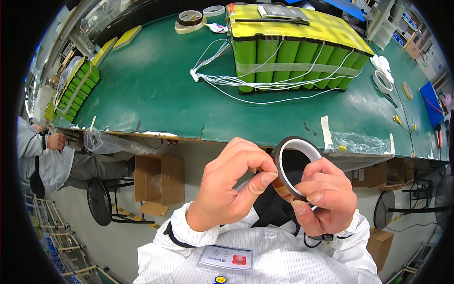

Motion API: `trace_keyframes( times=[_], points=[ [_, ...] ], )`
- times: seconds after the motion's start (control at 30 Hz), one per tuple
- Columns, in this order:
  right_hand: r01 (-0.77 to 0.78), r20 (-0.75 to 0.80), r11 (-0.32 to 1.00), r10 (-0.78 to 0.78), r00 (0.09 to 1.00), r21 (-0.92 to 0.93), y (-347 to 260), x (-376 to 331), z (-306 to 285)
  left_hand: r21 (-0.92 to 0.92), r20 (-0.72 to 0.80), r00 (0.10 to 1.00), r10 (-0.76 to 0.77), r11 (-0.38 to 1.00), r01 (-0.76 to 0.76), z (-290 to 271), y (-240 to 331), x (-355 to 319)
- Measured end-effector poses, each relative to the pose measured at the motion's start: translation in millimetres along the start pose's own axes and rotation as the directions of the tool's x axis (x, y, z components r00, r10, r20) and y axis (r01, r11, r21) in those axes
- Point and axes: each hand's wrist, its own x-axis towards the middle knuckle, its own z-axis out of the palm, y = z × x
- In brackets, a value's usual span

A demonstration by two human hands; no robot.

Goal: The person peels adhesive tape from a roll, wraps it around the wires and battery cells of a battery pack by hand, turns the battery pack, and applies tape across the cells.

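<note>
My right hand [326, 196] grips a roll of tape [309, 147] by its lower right side, thumb and fingers closed on the rim. The roll is upright, with a white core and a dark edge, and amber tape shows on its outer face. My left hand [231, 184] is closed in a pinch against the roll's left side, at the tape; whether a loose end lies between the fingertips is hidden. Beyond my hands, a large battery pack [293, 61] of green cells with a yellow top stands on the green table [156, 90]. White wires [265, 84] run along its front to a white connector [194, 75].
More tape rolls [190, 19] lie at the back, and another roll [382, 82] lies right of the pack. A smaller green pack [78, 90] stands at the far left. Plastic film [362, 142] hangs at the front edge. Another person [47, 156] sits at left, near a stool [99, 201] and cardboard box [158, 180].
</note>
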Motion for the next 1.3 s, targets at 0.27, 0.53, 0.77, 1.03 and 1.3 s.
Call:
trace_keyframes(
  times=[0.27,0.53,0.77,1.03,1.3],
  points=[
    [0.116,-0.038,0.981,-0.124,0.992,-0.152,5.8,1.8,3.7,0.072,0.034,0.998,-0.057,0.996,0.055,-0.5,8.9,-1.9],
    [0.020,-0.125,0.971,-0.051,0.991,-0.239,10.4,1.2,7.3,-0.011,-0.054,0.985,-0.162,0.987,0.162,4.8,19.8,-5.9],
    [0.061,-0.109,0.991,-0.075,0.991,-0.122,3.9,2.6,3.5,-0.034,-0.067,0.970,-0.232,0.973,0.230,3.7,17.3,-3.5],
    [0.059,-0.089,0.998,-0.059,0.994,-0.003,0.6,-1.0,1.1,0.009,0.014,0.988,-0.154,0.988,0.154,-0.7,17.0,-0.1],
    [0.103,-0.071,0.994,-0.105,0.992,-0.039,1.8,-1.0,0.8,0.311,-0.011,0.993,0.114,0.945,-0.105,6.4,16.9,3.8]
  ],
)
